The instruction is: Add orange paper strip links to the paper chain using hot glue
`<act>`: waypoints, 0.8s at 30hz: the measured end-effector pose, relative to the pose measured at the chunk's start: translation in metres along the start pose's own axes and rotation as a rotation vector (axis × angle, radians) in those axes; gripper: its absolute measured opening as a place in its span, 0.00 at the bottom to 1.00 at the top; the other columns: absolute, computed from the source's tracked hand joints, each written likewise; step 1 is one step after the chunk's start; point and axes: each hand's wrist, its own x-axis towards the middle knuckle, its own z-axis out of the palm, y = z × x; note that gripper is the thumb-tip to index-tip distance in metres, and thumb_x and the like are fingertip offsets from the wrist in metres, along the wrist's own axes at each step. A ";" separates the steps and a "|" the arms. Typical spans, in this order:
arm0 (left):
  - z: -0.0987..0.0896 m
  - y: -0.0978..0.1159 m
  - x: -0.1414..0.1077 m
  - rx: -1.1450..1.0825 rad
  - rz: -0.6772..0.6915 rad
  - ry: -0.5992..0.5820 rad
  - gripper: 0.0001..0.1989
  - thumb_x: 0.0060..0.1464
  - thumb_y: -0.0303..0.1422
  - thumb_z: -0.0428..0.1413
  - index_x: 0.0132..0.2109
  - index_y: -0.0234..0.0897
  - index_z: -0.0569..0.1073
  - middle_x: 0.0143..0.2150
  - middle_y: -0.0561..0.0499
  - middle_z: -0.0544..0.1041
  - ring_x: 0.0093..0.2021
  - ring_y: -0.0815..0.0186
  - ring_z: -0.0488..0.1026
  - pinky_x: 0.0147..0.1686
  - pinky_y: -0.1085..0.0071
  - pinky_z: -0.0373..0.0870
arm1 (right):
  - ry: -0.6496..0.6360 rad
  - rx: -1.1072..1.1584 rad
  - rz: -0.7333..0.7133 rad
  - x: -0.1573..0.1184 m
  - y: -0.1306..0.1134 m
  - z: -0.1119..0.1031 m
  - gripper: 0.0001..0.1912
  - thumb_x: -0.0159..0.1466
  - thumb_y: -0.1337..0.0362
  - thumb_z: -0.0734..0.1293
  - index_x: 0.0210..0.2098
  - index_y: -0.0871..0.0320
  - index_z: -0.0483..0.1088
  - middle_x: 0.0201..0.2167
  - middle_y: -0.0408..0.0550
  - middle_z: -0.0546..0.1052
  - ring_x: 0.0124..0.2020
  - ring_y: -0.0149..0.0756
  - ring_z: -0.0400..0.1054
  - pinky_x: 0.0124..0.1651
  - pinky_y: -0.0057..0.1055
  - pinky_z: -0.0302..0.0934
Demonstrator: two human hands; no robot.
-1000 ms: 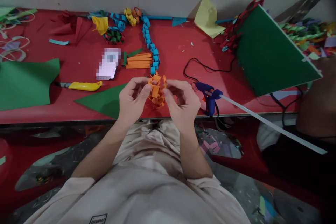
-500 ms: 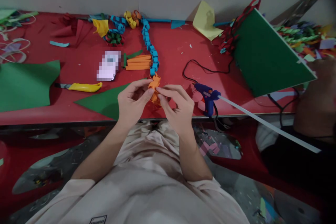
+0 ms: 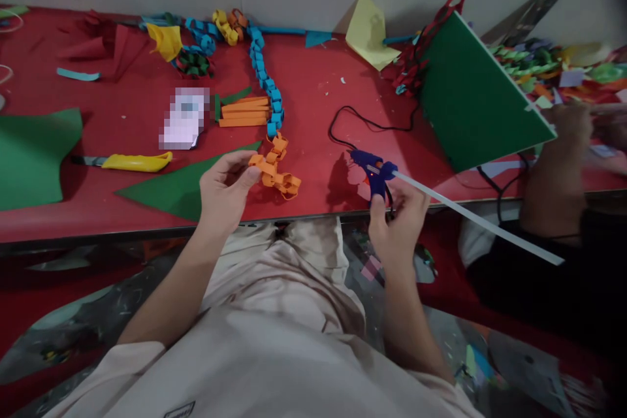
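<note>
My left hand pinches an orange paper ring at one end of the orange part of a paper chain. Those orange loops hang over the table edge side and join a blue run of loops leading back. My right hand is at the handle of a blue hot glue gun, thumb on one side and curled fingers on the other. A long white glue stick sticks out of the gun's rear. Folded orange paper strips lie left of the chain.
A yellow utility knife, a blurred phone and green paper sheets lie to the left. A green board leans at the right, near another person's arm. The gun's black cord loops across the red table.
My right hand has let go of the orange loops and moved right to the glue gun. My left hand still holds the chain. The view has shifted slightly to the right.
</note>
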 end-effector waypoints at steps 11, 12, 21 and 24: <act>-0.001 -0.007 -0.003 -0.041 -0.036 -0.082 0.19 0.44 0.42 0.75 0.42 0.41 0.83 0.40 0.51 0.83 0.37 0.70 0.80 0.38 0.77 0.78 | -0.438 0.393 -0.291 0.039 -0.034 -0.002 0.14 0.71 0.52 0.65 0.46 0.54 0.75 0.42 0.53 0.78 0.44 0.47 0.74 0.47 0.44 0.69; -0.004 -0.008 -0.003 -0.020 -0.014 -0.098 0.18 0.46 0.42 0.75 0.43 0.41 0.83 0.41 0.50 0.84 0.39 0.69 0.81 0.39 0.77 0.78 | -0.477 0.466 -0.316 0.038 -0.042 -0.006 0.14 0.70 0.53 0.66 0.48 0.54 0.73 0.43 0.53 0.77 0.43 0.47 0.73 0.45 0.43 0.69; -0.008 -0.003 -0.005 0.050 0.102 -0.173 0.16 0.48 0.39 0.74 0.44 0.41 0.84 0.40 0.50 0.84 0.38 0.69 0.80 0.40 0.76 0.78 | -0.639 0.634 -0.382 0.043 -0.060 -0.008 0.13 0.67 0.61 0.69 0.51 0.52 0.68 0.45 0.51 0.72 0.40 0.44 0.72 0.41 0.42 0.68; -0.005 0.001 -0.005 0.064 0.129 -0.179 0.15 0.48 0.37 0.74 0.44 0.41 0.85 0.39 0.50 0.83 0.37 0.70 0.79 0.40 0.76 0.77 | -0.639 0.570 -0.395 0.043 -0.060 -0.010 0.15 0.67 0.60 0.68 0.52 0.52 0.66 0.44 0.51 0.73 0.39 0.46 0.72 0.41 0.44 0.66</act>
